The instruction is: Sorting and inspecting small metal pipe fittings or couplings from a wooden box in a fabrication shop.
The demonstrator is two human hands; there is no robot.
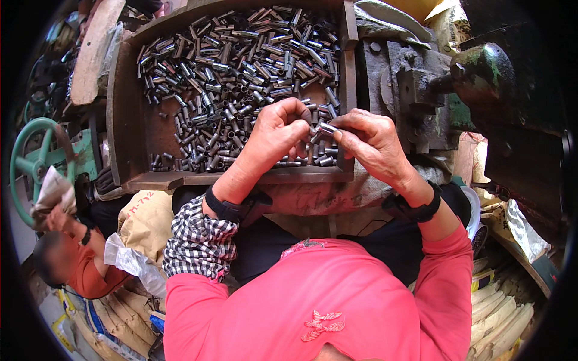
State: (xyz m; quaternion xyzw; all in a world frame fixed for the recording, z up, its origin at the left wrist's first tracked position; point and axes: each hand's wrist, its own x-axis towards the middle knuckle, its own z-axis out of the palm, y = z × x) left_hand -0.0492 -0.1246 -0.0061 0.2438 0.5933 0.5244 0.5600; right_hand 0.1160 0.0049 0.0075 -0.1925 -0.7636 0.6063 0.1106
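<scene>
A shallow brown wooden tray [123,120] keeps loose short grey metal tubes [235,66] within reach. The left hand [274,135] is curled, its grip unclear; one short shiny metal tube [327,128] is pinched by the right hand [370,141] above the tray's near edge, raised for handling.

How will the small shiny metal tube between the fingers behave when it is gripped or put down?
The small shiny metal tube, pinched between the left hand and the right hand, looks rigid and probably slippery. Being round, it would likely roll if laid on the wooden tray.
</scene>
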